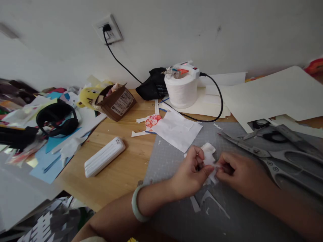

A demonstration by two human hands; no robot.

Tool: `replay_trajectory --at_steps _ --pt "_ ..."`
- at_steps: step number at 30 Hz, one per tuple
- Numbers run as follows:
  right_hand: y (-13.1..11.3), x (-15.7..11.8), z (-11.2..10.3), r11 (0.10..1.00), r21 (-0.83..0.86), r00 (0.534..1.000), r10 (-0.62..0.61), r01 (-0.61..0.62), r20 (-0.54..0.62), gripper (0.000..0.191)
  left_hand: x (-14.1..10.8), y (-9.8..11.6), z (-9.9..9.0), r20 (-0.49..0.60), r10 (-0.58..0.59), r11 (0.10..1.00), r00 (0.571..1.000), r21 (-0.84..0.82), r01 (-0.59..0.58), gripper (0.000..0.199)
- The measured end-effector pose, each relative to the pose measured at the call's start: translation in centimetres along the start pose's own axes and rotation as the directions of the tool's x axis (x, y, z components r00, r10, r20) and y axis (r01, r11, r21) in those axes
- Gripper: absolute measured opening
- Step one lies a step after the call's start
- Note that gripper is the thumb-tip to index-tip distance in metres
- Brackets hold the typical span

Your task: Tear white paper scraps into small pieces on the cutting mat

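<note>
Grey mat (163,161): lay on the wooden bench (136,148), below both hands.
White paper piece (209,159): was held over the mat, between the hands.
Left hand (190,173): pinched the paper piece between thumb and fingers.
Right hand (233,169): pinched its near side, the exact grip blurred.
Large scissors (259,153): lay on the mat's right part.
White sheet (176,131): overlapped the mat's far edge.

Smooth, rounded pale-green bangle (135,203) on left forearm (160,193), bare hands (188,176); possibly a pale sleeve edge (93,239)
</note>
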State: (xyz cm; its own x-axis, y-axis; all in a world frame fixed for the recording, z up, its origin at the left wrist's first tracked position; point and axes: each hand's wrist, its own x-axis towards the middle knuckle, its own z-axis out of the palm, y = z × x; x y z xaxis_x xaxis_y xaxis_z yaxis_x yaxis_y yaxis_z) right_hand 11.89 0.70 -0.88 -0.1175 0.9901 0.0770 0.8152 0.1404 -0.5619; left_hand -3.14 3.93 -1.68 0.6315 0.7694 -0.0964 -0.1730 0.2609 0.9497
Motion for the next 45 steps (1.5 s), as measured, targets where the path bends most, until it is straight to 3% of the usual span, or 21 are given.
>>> replay_trajectory --at_steps 3,5,8,9,11,15,22,26,32,37,45 --pt "1.0 0.3 -0.3 1.000 -0.021 1.000 0.003 -0.004 -0.022 0.009 -0.2 0.1 -0.1 -0.010 0.017 1.000 1.000 0.016 -0.017 0.039" --pt "2.2 0.6 -1.0 0.997 -0.028 0.992 0.070 -0.073 -0.105 0.013 -0.6 0.1 -0.1 -0.021 0.049 0.998 0.999 0.048 -0.048 0.038" --pt "3.3 1.0 -2.3 0.974 0.053 0.916 0.225 -0.220 -0.331 0.012 -1.1 0.0 -0.2 0.004 0.090 0.990 0.996 0.112 -0.089 0.032" --pt "3.3 1.0 -2.5 0.963 0.115 0.895 0.268 -0.243 -0.357 0.011 -1.2 0.0 -0.2 0.014 0.090 0.988 0.996 0.121 -0.091 0.031" --pt "2.6 0.9 -2.5 0.943 0.248 0.917 0.290 -0.223 -0.276 0.016 -1.1 -0.1 -0.3 0.019 0.080 0.991 0.997 0.105 -0.082 0.028" --pt "1.0 0.2 -1.2 0.905 0.401 0.985 0.167 -0.139 -0.035 0.017 -0.7 -0.2 -0.4 -0.034 0.086 0.987 0.996 0.138 -0.081 0.026" --pt "0.8 -0.1 -0.4 0.861 0.476 0.983 0.139 -0.179 0.118 0.015 -0.5 -0.1 -0.3 -0.044 0.068 0.975 0.997 0.216 -0.057 0.016" --pt "0.5 -0.2 -0.5 0.899 0.427 0.994 0.062 -0.093 0.086 0.011 -0.4 -0.2 -0.2 -0.053 0.052 0.988 0.997 0.148 -0.044 0.021" --pt "0.6 -0.5 -0.3 0.909 0.415 0.997 0.020 -0.049 0.074 0.012 -0.2 -0.1 0.2 -0.085 -0.117 0.989 0.989 -0.105 0.108 0.044" --pt "0.4 -0.6 -0.1 0.918 0.397 0.997 -0.020 -0.011 0.073 0.013 -0.2 -0.4 -0.1 -0.031 -0.204 0.979 0.978 -0.030 0.203 0.041" --pt "-0.3 -1.4 0.4 0.931 0.324 0.981 -0.192 0.170 0.038 0.012 -0.2 -0.7 -0.5 -0.087 -0.159 0.986 0.983 0.032 0.162 0.032"
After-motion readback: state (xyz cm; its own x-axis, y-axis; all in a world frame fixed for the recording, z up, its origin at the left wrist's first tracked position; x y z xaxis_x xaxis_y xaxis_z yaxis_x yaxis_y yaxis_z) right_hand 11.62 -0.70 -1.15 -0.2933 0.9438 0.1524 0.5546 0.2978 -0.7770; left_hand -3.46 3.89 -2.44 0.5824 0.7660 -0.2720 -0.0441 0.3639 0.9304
